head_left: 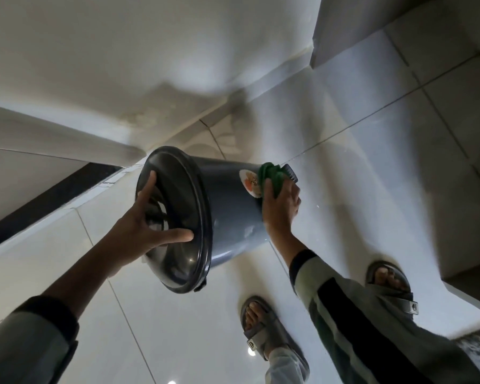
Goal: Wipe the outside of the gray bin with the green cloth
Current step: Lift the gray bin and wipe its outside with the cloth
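The gray bin [230, 206] is tipped on its side above the tiled floor, its lid end toward me and its base pointing away to the right. My left hand [147, 225] is spread over the dark lid, fingers splayed, holding the bin up. My right hand [280, 206] presses the bunched green cloth [272, 176] against the bin's outer wall near the base, next to a round sticker [250, 182]. Part of the cloth is hidden under my fingers.
Glossy light floor tiles [344, 151] run under the bin. My two feet in gray sandals [263, 328] stand at the lower right. A white wall with a dark strip [47, 195] rises on the left; a ledge or step [455, 273] sits at the right.
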